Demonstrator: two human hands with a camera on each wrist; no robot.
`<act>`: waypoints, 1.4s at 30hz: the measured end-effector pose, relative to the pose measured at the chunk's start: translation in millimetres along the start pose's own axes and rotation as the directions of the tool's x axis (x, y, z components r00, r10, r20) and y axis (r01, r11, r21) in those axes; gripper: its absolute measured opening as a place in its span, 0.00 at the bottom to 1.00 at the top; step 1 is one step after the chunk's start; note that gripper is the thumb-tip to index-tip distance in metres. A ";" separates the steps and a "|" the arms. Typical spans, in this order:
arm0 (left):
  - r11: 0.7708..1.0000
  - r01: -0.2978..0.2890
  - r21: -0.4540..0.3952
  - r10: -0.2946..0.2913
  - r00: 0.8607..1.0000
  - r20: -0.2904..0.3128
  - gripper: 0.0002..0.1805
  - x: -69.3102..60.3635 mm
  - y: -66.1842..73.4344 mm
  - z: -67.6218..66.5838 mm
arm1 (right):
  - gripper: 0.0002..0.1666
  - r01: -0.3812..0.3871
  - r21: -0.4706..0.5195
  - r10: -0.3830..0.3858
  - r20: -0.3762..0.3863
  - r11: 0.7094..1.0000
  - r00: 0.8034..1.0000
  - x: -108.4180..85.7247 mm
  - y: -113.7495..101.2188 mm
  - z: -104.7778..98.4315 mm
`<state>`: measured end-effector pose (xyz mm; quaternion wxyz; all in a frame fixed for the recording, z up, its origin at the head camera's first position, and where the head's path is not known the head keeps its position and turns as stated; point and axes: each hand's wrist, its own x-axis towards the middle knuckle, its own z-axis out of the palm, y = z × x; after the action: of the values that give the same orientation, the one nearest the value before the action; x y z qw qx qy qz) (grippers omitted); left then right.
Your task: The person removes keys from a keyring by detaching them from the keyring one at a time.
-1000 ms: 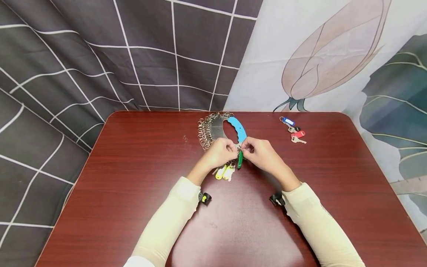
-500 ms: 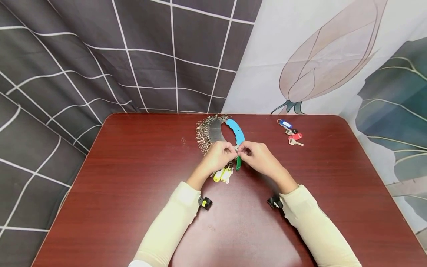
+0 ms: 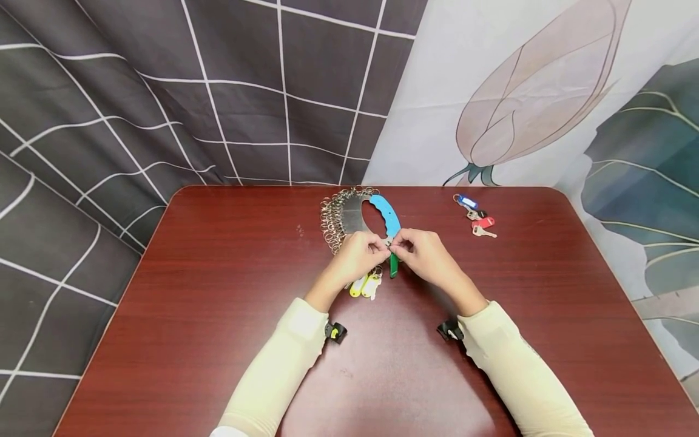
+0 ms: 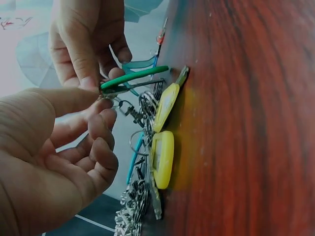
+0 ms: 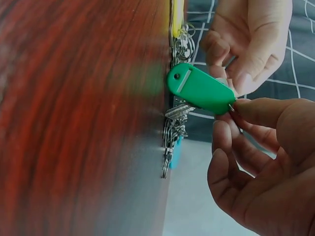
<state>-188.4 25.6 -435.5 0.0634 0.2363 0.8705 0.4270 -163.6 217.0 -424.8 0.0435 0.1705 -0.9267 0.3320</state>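
"One green tag (image 3: 394, 266): where held?"
"Frame centre, its ring end pinched thumb to forefinger by left hand (image 3: 357, 255) and right hand (image 3: 423, 252), other fingers loosely curled."
"Remaining items?"
"One blue-handled holder (image 3: 388, 213), many rings (image 3: 332, 221) along its curved edge, just above; two yellow tags (image 3: 357, 287), below left; one blue tag (image 3: 468, 202), one red tag (image 3: 483, 223), two keys (image 3: 483, 232), upper right."
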 end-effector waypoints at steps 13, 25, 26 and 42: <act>0.992 -0.118 0.044 0.119 0.993 -0.019 0.07 0.5 -2.2 0.0 | 0.04 0.005 -0.007 -0.005 -0.006 1.000 1.000 -0.9 -1.8 0.4; 0.998 0.007 -0.060 -0.004 0.999 0.041 0.06 1.5 -3.8 0.1 | 0.05 0.004 -0.008 -0.004 0.012 1.000 1.000 0.2 -2.8 1.3; 0.998 0.009 -0.066 -0.007 0.999 0.038 0.06 1.7 -4.5 0.3 | 0.05 0.007 -0.011 -0.006 0.011 1.000 1.000 0.2 -2.9 1.5; 0.998 0.024 -0.052 -0.024 1.000 0.000 0.05 1.5 -6.4 -1.2 | 0.05 0.005 -0.026 -0.004 0.009 1.000 1.000 -0.5 -2.9 0.6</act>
<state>-192.4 22.1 -439.6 0.0744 0.2237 0.8621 0.4486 -162.1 214.6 -423.7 0.0423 0.1736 -0.9307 0.3192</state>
